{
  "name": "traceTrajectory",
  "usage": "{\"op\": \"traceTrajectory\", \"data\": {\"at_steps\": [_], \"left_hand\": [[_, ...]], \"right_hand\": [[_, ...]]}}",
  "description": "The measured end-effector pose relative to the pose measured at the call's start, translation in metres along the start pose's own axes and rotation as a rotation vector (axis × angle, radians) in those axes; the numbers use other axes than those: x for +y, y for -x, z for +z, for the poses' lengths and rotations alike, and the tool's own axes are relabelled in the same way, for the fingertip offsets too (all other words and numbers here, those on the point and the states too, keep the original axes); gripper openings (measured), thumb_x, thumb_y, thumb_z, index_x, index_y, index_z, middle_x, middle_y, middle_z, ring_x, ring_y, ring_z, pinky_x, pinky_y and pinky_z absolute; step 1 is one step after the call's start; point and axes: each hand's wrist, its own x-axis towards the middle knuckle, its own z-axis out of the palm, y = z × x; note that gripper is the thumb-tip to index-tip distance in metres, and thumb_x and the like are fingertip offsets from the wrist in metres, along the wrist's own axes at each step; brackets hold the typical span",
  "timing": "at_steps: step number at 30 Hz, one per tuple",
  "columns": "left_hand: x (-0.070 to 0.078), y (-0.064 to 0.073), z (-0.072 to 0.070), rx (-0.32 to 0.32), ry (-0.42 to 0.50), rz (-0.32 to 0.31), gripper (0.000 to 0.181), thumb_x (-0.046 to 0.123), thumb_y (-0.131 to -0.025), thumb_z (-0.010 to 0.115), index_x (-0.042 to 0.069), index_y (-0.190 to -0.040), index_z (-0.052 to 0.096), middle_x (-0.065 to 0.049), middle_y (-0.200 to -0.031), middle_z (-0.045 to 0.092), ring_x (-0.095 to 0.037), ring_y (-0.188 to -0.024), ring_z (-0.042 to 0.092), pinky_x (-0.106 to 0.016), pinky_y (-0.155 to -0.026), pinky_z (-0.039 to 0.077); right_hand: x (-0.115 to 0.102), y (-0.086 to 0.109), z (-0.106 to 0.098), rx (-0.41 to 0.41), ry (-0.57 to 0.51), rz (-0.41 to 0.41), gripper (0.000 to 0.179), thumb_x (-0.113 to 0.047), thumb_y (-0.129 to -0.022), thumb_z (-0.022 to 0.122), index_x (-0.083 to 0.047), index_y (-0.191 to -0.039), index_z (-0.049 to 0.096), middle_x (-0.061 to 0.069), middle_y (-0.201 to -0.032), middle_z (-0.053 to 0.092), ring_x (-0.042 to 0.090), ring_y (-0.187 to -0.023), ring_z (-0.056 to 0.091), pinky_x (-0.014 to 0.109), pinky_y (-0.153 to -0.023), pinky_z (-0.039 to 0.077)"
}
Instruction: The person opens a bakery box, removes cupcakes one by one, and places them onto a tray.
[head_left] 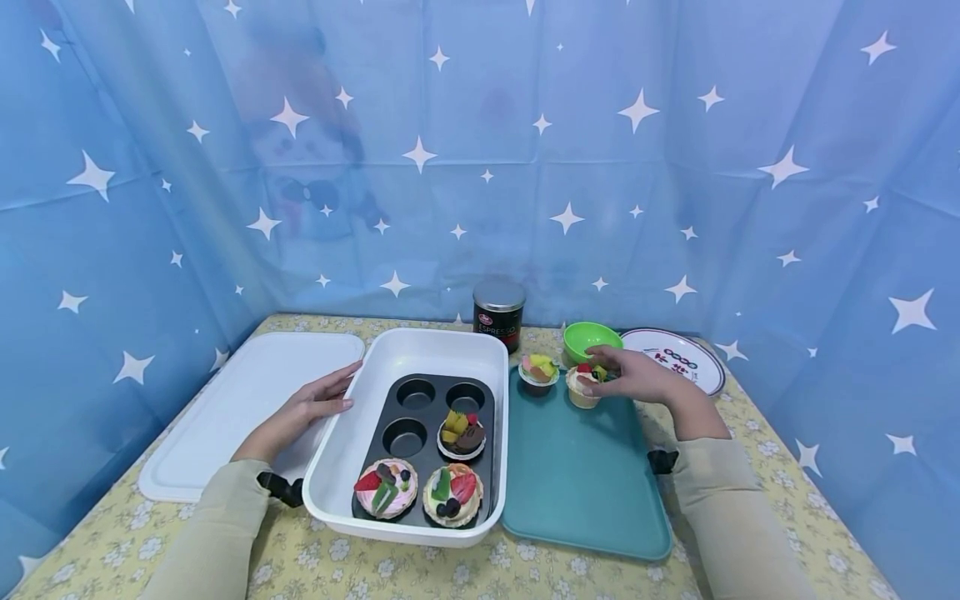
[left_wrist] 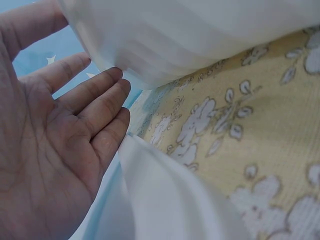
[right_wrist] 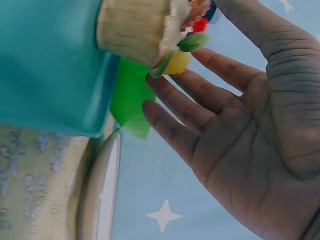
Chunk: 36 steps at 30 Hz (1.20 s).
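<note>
My right hand [head_left: 642, 377] is at a small fruit-topped cupcake [head_left: 582, 388] on the teal tray [head_left: 581, 475]. In the right wrist view its fingers [right_wrist: 175, 130] are extended around the topping of the cupcake [right_wrist: 135, 30], not curled round it; contact is hard to tell. Another fruit-topped cupcake [head_left: 538, 374] stands left of it. My left hand [head_left: 307, 408] lies with extended fingers along the left wall of a white deep tub [head_left: 408, 533]. Inside the tub is a dark muffin pan [head_left: 375, 454] with several cups, holding a chocolate-and-fruit cake [head_left: 461, 435] and two fruit tarts [head_left: 386, 488].
A white lid-like tray [head_left: 217, 408] lies at the left, partly under my left forearm. Behind the tub stands a dark espresso tin [head_left: 498, 321]. A green bowl [head_left: 588, 337] and a patterned white plate [head_left: 678, 354] sit at the back right. Starry blue curtains surround the floral-covered table [head_left: 757, 467].
</note>
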Motion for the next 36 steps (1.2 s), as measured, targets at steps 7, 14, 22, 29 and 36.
{"op": "traceTrajectory", "data": {"at_steps": [7,14,22,29,36], "left_hand": [[-0.002,-0.001,0.000,0.005,-0.003,0.000,0.069,0.030,-0.099,0.063,0.027,-0.160,0.031,-0.009,-0.163,0.030,-0.036,-0.146,0.034,-0.052,-0.110,0.036],[0.000,-0.001,0.000,0.005,-0.002,-0.001,0.069,0.031,-0.099,0.062,0.027,-0.160,0.031,-0.009,-0.163,0.030,-0.036,-0.146,0.034,-0.055,-0.111,0.034],[0.002,0.000,0.000,-0.016,0.008,0.007,0.069,0.028,-0.101,0.060,0.025,-0.161,0.028,-0.009,-0.163,0.029,-0.036,-0.145,0.034,-0.044,-0.107,0.041],[0.002,0.000,0.000,-0.001,0.000,0.006,0.069,0.028,-0.100,0.061,0.025,-0.161,0.029,-0.010,-0.163,0.029,-0.036,-0.146,0.033,-0.055,-0.111,0.034],[0.001,0.001,0.002,-0.004,0.016,-0.009,0.069,0.030,-0.099,0.062,0.027,-0.160,0.029,-0.009,-0.163,0.031,-0.035,-0.145,0.034,-0.054,-0.110,0.036]], "right_hand": [[-0.027,0.002,0.000,0.039,0.038,-0.082,0.079,-0.039,-0.093,0.073,-0.008,-0.156,0.037,0.022,-0.149,0.047,0.047,-0.133,0.046,0.059,-0.099,0.046],[-0.066,-0.001,0.014,0.070,0.143,-0.209,0.078,-0.046,-0.091,0.073,-0.012,-0.154,0.042,0.014,-0.148,0.051,0.037,-0.132,0.050,0.057,-0.101,0.046],[-0.109,-0.009,0.048,-0.064,0.162,-0.376,0.070,-0.055,-0.091,0.069,-0.017,-0.147,0.053,0.003,-0.146,0.053,0.026,-0.133,0.050,0.050,-0.105,0.044],[-0.136,-0.019,0.072,-0.209,0.175,-0.457,0.063,-0.052,-0.095,0.066,-0.019,-0.146,0.053,-0.003,-0.147,0.052,0.016,-0.137,0.047,0.044,-0.112,0.037],[-0.140,-0.028,0.092,-0.289,0.160,-0.438,0.072,-0.054,-0.092,0.068,-0.016,-0.150,0.049,-0.002,-0.147,0.053,0.016,-0.133,0.050,0.039,-0.107,0.042]]}}
